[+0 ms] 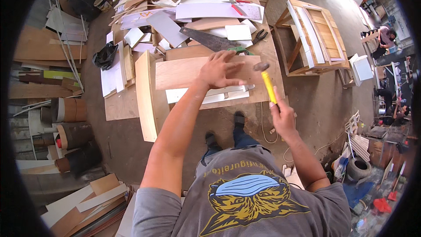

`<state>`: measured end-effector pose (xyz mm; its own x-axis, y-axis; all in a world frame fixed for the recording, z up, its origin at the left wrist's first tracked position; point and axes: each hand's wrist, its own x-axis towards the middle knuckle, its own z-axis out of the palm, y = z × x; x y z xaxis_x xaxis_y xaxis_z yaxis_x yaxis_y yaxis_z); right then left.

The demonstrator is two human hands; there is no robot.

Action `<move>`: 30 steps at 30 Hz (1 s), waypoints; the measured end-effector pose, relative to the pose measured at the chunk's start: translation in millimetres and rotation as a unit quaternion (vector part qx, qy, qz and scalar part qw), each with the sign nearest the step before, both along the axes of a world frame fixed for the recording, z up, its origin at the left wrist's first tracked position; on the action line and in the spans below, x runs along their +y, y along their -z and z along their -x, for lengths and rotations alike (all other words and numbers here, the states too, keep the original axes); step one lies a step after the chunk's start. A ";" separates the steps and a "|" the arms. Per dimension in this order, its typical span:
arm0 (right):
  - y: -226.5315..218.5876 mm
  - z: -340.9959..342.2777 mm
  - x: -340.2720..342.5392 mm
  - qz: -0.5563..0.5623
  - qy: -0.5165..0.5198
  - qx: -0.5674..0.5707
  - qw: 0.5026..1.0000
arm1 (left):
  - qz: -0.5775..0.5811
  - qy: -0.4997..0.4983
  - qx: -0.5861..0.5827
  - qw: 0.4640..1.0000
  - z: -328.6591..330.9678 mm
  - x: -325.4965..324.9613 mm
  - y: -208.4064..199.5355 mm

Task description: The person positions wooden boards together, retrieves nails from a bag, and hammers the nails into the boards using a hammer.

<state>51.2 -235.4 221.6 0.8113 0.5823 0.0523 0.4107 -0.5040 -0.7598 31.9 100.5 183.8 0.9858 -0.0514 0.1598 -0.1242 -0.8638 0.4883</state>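
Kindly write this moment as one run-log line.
left hand: spread on wooden board | right hand: gripping yellow-handled hammer | hammer head: near board's right end

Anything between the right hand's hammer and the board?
Nothing visible between the hammer in the right hand and the board's right end. The left hand is spread over the board, left of the hammer's head, not under it. Height of the hammer above the board can't be judged from this view.
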 end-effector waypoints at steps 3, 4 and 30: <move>28.4 -47.3 -16.2 -0.026 0.051 -0.115 0.992 | 0.344 -0.114 -0.073 0.929 5.5 18.2 -4.1; 39.5 -65.9 -23.2 0.017 0.053 -0.123 0.991 | 0.452 -0.176 -0.090 0.870 12.8 28.9 -8.9; 139.3 -196.8 35.1 -0.054 -0.171 0.038 0.983 | 0.325 -0.616 -0.022 0.718 140.7 71.2 13.7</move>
<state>247.9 -200.2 82.3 0.5734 0.8158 0.0756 0.4824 -0.2615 -0.8360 -108.8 171.6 170.1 0.2133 0.9536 -0.2125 0.5104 0.0767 0.8565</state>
